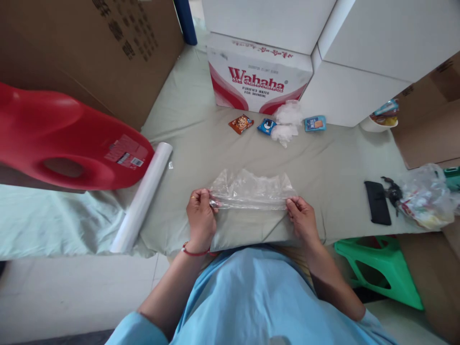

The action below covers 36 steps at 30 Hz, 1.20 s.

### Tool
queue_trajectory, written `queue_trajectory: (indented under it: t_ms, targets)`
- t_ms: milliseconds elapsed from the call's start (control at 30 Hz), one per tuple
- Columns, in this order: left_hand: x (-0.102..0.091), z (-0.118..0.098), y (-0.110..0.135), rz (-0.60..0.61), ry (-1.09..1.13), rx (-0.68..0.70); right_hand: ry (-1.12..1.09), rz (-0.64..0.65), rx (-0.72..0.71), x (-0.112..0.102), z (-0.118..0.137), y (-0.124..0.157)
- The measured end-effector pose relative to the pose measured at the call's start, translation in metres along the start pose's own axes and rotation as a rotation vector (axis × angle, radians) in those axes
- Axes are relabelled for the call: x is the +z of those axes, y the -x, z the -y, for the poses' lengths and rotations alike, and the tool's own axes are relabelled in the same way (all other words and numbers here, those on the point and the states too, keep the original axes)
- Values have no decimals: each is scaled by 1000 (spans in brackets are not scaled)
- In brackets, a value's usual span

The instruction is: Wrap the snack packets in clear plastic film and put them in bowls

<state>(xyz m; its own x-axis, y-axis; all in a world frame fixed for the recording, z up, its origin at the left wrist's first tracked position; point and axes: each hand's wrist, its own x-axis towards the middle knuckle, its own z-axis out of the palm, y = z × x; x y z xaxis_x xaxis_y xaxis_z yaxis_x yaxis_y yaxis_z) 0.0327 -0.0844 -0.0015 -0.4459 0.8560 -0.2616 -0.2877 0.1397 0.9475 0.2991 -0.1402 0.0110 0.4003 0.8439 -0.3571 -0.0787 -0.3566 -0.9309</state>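
Observation:
A clear plastic bag (pixel 251 189) lies flat on the pale green cloth (pixel 201 143) near the front edge. My left hand (pixel 200 218) pinches the bag's left corner with closed fingers; a red string sits on that wrist. My right hand (pixel 303 218) pinches the right corner the same way, so the near edge is stretched between both hands. Beyond the bag lie three small snack packets: an orange one (pixel 241 123), a blue one (pixel 266 126) and a light blue one (pixel 315 123), with a crumpled white plastic wad (pixel 286 122) between them.
A roll of clear film (pixel 142 199) lies at the left beside a red plastic stool (pixel 64 139). A Wahaha carton (pixel 257 74) and white boxes stand behind. At right are a black phone (pixel 377 202), keys, a filled plastic bag (pixel 426 196), and a green stool (pixel 381 268) below.

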Motion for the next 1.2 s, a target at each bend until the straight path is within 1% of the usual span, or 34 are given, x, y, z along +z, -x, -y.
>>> queue_trajectory:
  t_ms: [133,300,500,567,667,733,800,900,1033,1133,1200]
  targets:
    - [-1,-1,-1,41,-46,6,102,18,-65,-11,2,-3]
    - [0,-2,3,84,-91,-9,124,2,-97,-21,1,-2]
    - [1,-8,4,80,19,-76,235,-23,-193,-35,-7,-4]
    - [1,-15,4,90,80,-168,289,-31,-224,-40,-7,-5]
    - [2,-34,2,164,183,-436,385,-18,-287,-43,-5,-5]
    - [6,-50,-3,202,245,-594,442,8,-330,-43,-4,-5]
    - [14,-66,-12,202,301,-666,495,27,-366,-42,-5,-4]
    - [27,-83,-31,172,353,-641,553,18,-424,-41,-9,-2]
    - [42,-92,-57,162,385,-560,563,11,-466,-43,-15,1]
    - [58,-92,-76,166,430,-462,516,18,-432,-44,-17,5]
    - [71,-88,-86,181,438,-372,402,21,-349,-44,-15,8]
